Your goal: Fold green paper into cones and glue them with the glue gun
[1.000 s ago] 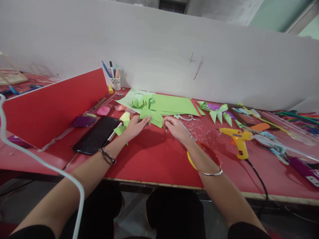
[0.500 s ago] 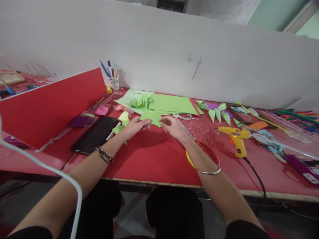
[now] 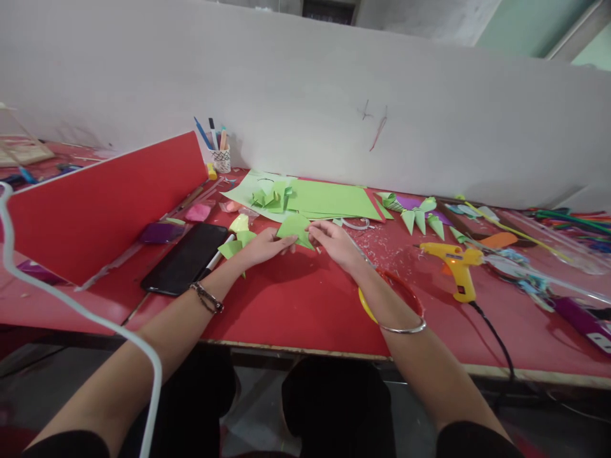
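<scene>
Both hands hold one small green paper piece [image 3: 293, 228] above the red table, near its middle. My left hand [image 3: 267, 247] pinches its left and lower edge, thumb on top. At the right edge, the fingertips of my right hand [image 3: 334, 242] close on the paper. Left of my left hand lie light green folded paper shapes [image 3: 232, 247] beside a black phone [image 3: 185, 259]. Behind the hands, green sheets [image 3: 329, 198] carry more folded green paper [image 3: 273, 198].
A yellow glue gun [image 3: 457, 264] with a black cord lies on the right. Scissors with red and yellow handles [image 3: 403, 284] rest under my right forearm. A red board [image 3: 109, 203] stands at left; a white cable [image 3: 71, 308] crosses the lower left. A pen cup [image 3: 221, 159] stands behind.
The green paper has turned and shifted slightly right, and now looks more pointed. My right fingers have closed in on its right edge. The view has shifted a little.
</scene>
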The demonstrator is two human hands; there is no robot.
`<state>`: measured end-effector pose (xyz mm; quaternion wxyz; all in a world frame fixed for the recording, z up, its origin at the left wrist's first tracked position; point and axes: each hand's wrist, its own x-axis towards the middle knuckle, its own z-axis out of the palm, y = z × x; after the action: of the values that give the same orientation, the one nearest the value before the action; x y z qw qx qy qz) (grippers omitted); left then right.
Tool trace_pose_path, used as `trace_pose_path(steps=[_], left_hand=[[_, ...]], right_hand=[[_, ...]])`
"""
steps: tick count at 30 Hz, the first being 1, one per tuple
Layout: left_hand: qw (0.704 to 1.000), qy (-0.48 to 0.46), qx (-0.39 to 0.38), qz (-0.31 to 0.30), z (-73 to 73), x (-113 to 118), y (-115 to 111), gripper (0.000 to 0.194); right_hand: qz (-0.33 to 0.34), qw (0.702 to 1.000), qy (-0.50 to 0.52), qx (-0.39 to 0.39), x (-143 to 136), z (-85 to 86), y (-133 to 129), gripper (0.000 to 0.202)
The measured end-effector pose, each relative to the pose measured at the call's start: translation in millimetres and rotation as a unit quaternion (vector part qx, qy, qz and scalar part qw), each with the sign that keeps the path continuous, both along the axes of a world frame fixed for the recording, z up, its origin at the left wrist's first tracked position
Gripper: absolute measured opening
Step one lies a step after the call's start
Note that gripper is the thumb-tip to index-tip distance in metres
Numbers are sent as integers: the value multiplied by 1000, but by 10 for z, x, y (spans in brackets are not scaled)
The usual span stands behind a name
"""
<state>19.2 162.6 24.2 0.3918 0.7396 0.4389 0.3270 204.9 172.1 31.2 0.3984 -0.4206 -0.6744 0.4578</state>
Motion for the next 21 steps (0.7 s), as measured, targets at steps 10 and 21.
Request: trace_pose_path(steps=[10, 21], left_hand=[[998, 47, 29, 18, -9, 16, 1, 41], [993, 70, 70, 63, 3, 8, 18, 46]], right_hand=[[100, 991, -83, 11, -5, -11, -41, 23], [104, 989, -100, 23, -2, 19, -68, 20]])
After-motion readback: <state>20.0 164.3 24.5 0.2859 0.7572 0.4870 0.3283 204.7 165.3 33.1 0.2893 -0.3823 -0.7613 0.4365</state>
